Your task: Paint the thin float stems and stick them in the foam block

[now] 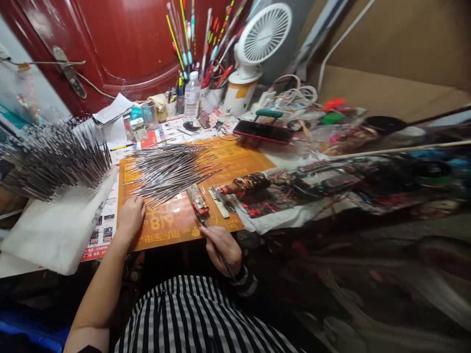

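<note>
My right hand point(223, 250) is closed round a thin dark stick point(225, 264) at the front edge of the orange mat point(184, 233). The stick's upper end is by a paint-smeared block point(198, 200). My left hand point(132, 213) rests on the mat's left part, by the lower left end of a pile of thin grey sticks point(165, 169). Its fingers look curled; whether they hold anything is hidden. Right of the block lies a pale flat strip point(220, 202), and beside it a stained, dark-handled tool point(250, 184).
A dense bundle of upright sticks point(55, 162) stands at left behind a white foam sheet point(55, 230). At the back are a water bottle point(192, 95), a white fan point(263, 37) and a phone point(263, 131). Stained cloth point(265, 220) and clutter lie at right.
</note>
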`<state>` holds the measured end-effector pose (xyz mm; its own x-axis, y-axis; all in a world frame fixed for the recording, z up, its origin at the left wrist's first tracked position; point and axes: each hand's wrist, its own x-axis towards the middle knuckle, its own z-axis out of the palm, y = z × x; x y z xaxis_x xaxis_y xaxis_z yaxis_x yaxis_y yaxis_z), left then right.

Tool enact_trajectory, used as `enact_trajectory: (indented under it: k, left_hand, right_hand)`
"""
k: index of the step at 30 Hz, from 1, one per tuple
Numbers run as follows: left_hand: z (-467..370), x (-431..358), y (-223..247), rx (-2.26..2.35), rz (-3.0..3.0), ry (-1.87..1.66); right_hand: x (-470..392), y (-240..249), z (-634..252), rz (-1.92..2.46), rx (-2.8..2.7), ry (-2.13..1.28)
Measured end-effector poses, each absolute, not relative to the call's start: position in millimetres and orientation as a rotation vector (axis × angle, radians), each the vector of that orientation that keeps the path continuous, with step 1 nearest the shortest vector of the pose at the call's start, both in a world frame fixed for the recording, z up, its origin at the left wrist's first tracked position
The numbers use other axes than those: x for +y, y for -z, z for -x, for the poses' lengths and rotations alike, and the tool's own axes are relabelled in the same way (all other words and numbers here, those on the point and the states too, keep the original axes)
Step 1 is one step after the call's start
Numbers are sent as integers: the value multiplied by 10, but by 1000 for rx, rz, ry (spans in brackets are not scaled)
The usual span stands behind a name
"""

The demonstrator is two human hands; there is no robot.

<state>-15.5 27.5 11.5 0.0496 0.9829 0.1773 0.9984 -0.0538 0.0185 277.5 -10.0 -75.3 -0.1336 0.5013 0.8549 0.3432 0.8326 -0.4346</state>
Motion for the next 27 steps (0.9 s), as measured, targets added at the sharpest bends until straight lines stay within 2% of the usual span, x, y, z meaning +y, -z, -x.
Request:
enact_trajectory:
  k: [3,8,14,21,27]
  left_hand:
    - [107,286,-103,-2056,2233,274]
    - [41,332,-123,-2052,2186,167]
    - [130,320,-105,-1991,2188,362]
    - [55,380,-63,-2005,2145,140]
    - [109,289,-104,-1875,2138,452]
  right_hand:
    - [-91,728,-2768,652,-1724,-185]
    - [-112,667,-2793,674,-1693,-243]
    - [-82,562,-2915,660,-1690,-164]
    - [7,489,-2972,695,-1651,-77]
    - [54,434,-2999,671,-1677,-44]
